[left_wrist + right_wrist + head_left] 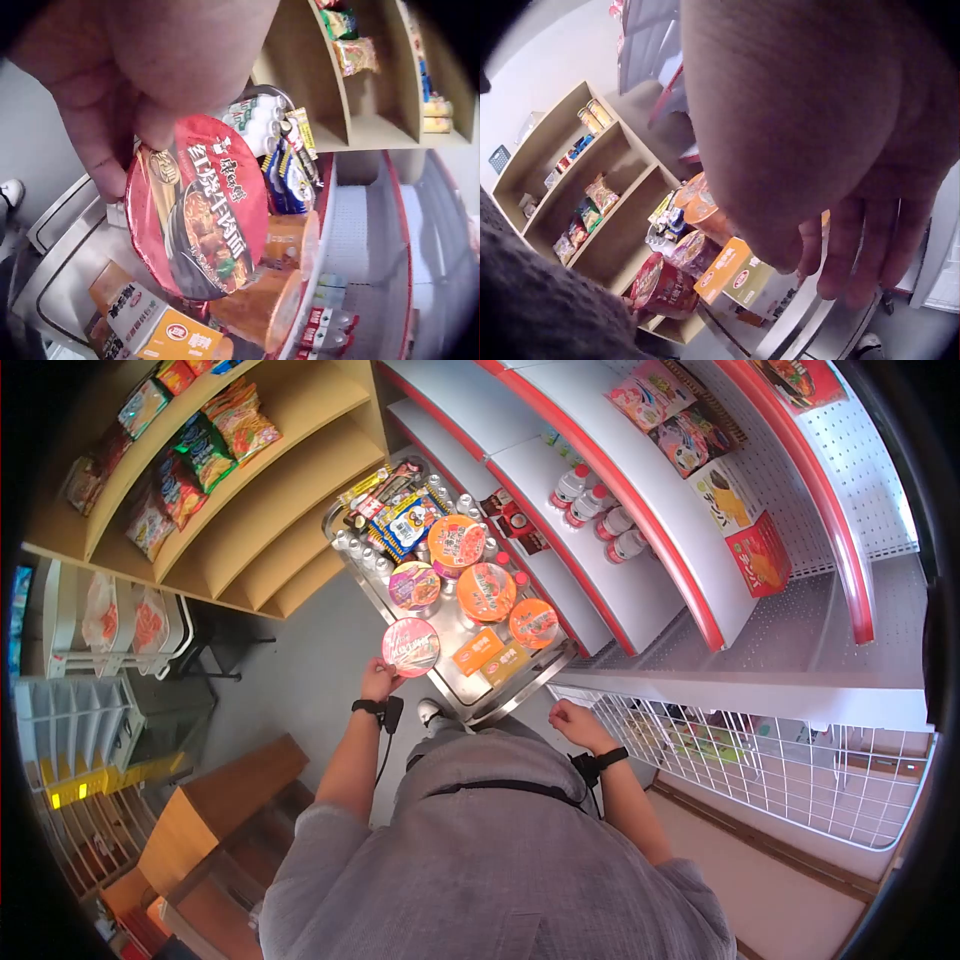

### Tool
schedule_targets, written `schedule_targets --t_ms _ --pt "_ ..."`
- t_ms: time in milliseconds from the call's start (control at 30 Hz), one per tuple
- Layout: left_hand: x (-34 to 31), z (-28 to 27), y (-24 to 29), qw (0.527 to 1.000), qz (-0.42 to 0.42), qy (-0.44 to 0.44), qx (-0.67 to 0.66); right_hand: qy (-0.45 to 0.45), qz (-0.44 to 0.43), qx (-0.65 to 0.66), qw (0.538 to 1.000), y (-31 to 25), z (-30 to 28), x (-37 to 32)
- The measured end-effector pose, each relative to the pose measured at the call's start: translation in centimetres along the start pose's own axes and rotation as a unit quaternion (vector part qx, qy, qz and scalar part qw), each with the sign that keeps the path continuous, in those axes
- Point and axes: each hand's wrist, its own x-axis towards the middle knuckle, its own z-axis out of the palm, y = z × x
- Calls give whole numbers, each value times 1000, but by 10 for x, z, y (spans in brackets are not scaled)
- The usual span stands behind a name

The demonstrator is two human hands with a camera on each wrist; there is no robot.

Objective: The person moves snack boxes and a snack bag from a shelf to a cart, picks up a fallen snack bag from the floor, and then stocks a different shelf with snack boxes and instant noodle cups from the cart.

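Note:
My left hand (378,680) pinches the rim of a red instant noodle cup (411,647) over the near left edge of a metal cart (375,600). In the left wrist view the cup's printed lid (202,202) faces the camera, thumb and fingers at its edge. Orange noodle cups (487,592) and a purple noodle cup (414,586) stand on the cart beside it. Close by are an orange box (479,651) and a yellowish box (505,662). My right hand (578,722) hangs beside the cart's near right corner, fingers loosely curled, holding nothing.
White shelves with red edges (600,585) rise on the right, carrying bottles (585,505) and snack packs. Wooden shelves (300,490) with chip bags (240,420) stand at the back left. A white wire basket (770,760) lies to the right. Cans and blue packets (408,522) fill the cart's far end.

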Motion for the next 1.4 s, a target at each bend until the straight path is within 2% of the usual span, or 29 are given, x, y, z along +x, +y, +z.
schedule_targets --t_ms 100,167,233,267,333,400,467,533,633,700,733,767,800,833,867,900,933,1000,1100,1167,1233,1267,1333,1367,1400 --pt "-53 -5 28 999 27 -11 21 -12 -44 -1 999 -19 2 18" --pt "-89 -4 47 998 45 -50 5 -22 -73 -2 997 -45 3 31" --pt "-124 3 63 996 55 -65 -6 27 -191 -29 981 -98 -1 29" --pt "-142 10 74 995 54 -86 -22 28 -196 -29 980 -124 -3 29" --pt "-160 11 80 989 51 -136 -35 45 -303 -78 949 -172 -8 27" --pt "-177 21 92 986 40 -158 -44 28 -343 -79 935 -210 -12 24" --pt "-206 39 112 977 22 -203 -54 13 -384 -84 919 -226 -4 27" --pt "-221 44 118 978 18 -199 -51 22 -457 -119 881 -229 0 33" --pt "-235 62 138 972 28 -225 -55 52 -472 -185 860 -244 -21 24" --pt "-233 57 144 961 38 -269 -58 87 -500 -134 851 -255 -38 12" --pt "-239 61 155 946 60 -315 -44 103 -501 -139 848 -263 -51 6" --pt "-241 66 165 943 65 -324 -36 110 -479 -111 864 -271 -66 -3" --pt "-244 70 173 925 63 -365 -80 114 -456 -80 879 -278 -80 -12" --pt "-244 73 180 904 59 -404 -123 151 -485 -67 859 -286 -97 -18" --pt "-239 77 182 909 61 -397 -109 187 -513 -55 836 -297 -119 -25" --pt "-234 81 184 907 60 -404 -103 199 -484 -56 850 -317 -145 -47" --pt "-231 86 185 914 69 -391 -81 284 -510 -94 807 -332 -171 -67" --pt "-225 94 185 919 78 -383 -53 353 -442 12 824 -347 -215 -96" --pt "-223 104 183 915 56 -398 -33 548 -429 37 718 -390 -296 -140" --pt "-225 108 181 915 39 -401 -20 611 -385 47 690 -403 -345 -163" --pt "-223 108 178 914 35 -405 -19 662 -320 36 677 -400 -382 -175" --pt "-221 107 176 913 32 -407 -21 663 -321 36 676 -390 -405 -174" --pt "-214 103 172 911 27 -409 -31 745 -208 -84 629 -356 -442 -159" --pt "-213 100 170 911 20 -409 -42 745 -208 -86 628 -341 -447 -156" --pt "-212 96 168 911 21 -410 -45 759 -168 -114 619 -329 -451 -151"
